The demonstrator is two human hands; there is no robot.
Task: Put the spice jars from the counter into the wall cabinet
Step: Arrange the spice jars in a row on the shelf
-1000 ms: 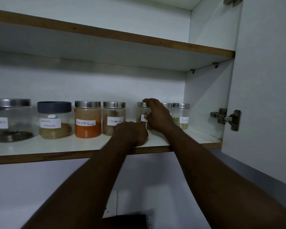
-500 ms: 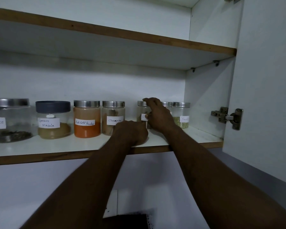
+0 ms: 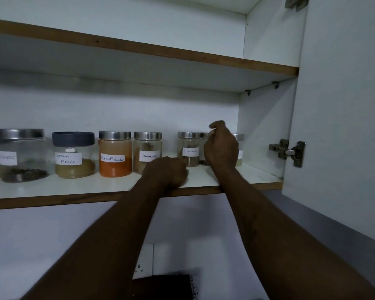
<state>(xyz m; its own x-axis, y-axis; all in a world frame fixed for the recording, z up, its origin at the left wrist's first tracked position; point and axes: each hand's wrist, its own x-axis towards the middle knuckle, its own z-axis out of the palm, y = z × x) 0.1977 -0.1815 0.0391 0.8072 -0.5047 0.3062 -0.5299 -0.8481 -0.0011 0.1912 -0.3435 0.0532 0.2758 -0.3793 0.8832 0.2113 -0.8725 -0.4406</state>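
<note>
Small Cinnamon jar (image 3: 188,149) is upright on the lower shelf (image 3: 258,178) of the wall cabinet, label facing out. Half a second ago the right hand (image 3: 222,148) covered its front and lid. That hand is now off it, shifted right and up, so the jar is fully exposed. Right hand fingers are curled with nothing in them, and it sits in front of two more steel-lidded jars (image 3: 204,137). Can't tell if it touches them.

Left hand (image 3: 167,172) hasn't moved: closed fist resting on the shelf's front edge, nothing showing in it, just in front of the other Cinnamon jar (image 3: 147,146).

Further left, in a row and unchanged: red chilli powder jar (image 3: 115,154), Garam Masala jar (image 3: 74,156) with dark lid, then a big jar (image 3: 20,154).

Cabinet door (image 3: 344,105) is open at right, hinge (image 3: 288,152) visible.
</note>
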